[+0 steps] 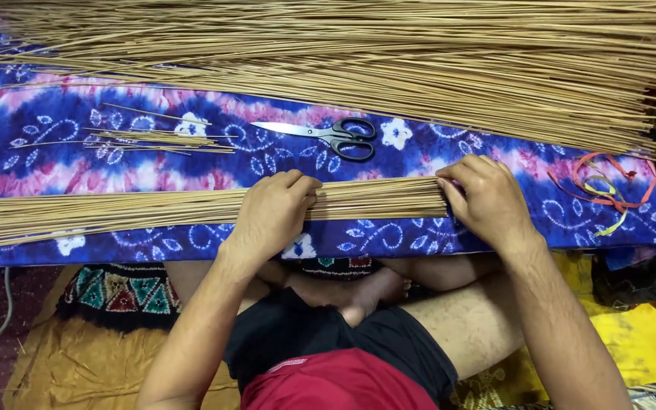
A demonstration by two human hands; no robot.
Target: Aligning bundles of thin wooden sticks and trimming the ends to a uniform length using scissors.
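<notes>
Two hands work one bundle of thin tan sticks point(153, 209) that lies lengthwise across the near edge of a blue, pink and white tie-dyed cloth point(153, 171). Left hand point(272, 212): palm down, fingers curled over the top of the bundle near its middle, pressing and gripping it; forearm comes up from lower left, elbow bent. Right hand point(487, 199): cupped against the bundle's cut end, fingers bent over the stick tips, thumb side toward the body; forearm runs down to lower right. Both hands are closed on the sticks, not spread.

Bundle's far end runs out of view at the left edge. Person sits cross-legged, bare knees just under the cloth's near edge, black shorts, red garment below.

Beyond the hands: black-handled scissors point(324, 134) lie flat on the cloth, blades pointing left, well apart from both hands. A small loose cluster of sticks point(161, 138) lies left of the scissors. A large heap of long sticks point(358, 57) covers the far side. Orange and yellow ribbon scraps point(605, 186) lie right of the right hand, near but apart.
</notes>
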